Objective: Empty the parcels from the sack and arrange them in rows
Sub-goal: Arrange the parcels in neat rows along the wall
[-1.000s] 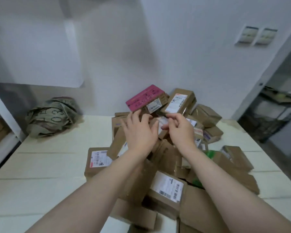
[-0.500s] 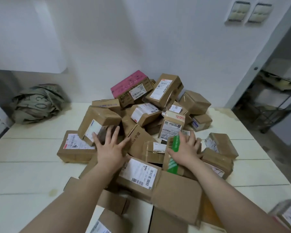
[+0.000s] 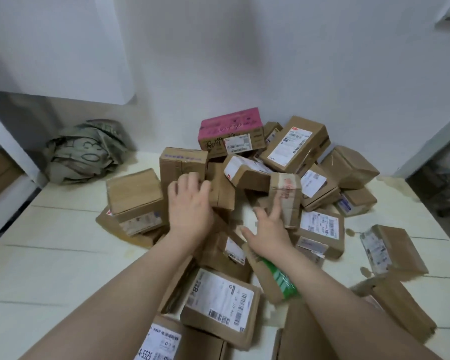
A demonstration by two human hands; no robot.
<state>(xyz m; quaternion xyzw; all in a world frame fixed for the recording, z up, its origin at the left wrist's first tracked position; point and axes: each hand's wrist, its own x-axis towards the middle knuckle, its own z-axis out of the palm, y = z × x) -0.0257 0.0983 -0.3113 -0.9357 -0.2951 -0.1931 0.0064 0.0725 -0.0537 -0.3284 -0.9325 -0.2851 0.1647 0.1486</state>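
Roughly twenty parcels (image 3: 294,149) lie heaped on the counter (image 3: 50,255) against the wall (image 3: 270,61), tilted every way; the pink box (image 3: 229,123) on top runs its long axis left-right. One sack (image 3: 86,149) sits crumpled back-left. The left grip (image 3: 190,206) curls on a brown box (image 3: 183,162), grasp unclear; the right grip (image 3: 268,229) is released, fingers spread against another. Bare counter lies left of the heap.

Both bare forearms reach forward from the lower edge and converge toward the middle. Left hand (image 3: 190,206): palm down, back toward the camera, fingers curled over the top edge of a box (image 3: 220,189). Right hand (image 3: 269,232): palm down, fingers straight and spread, thumb pointing left, nearer the camera.
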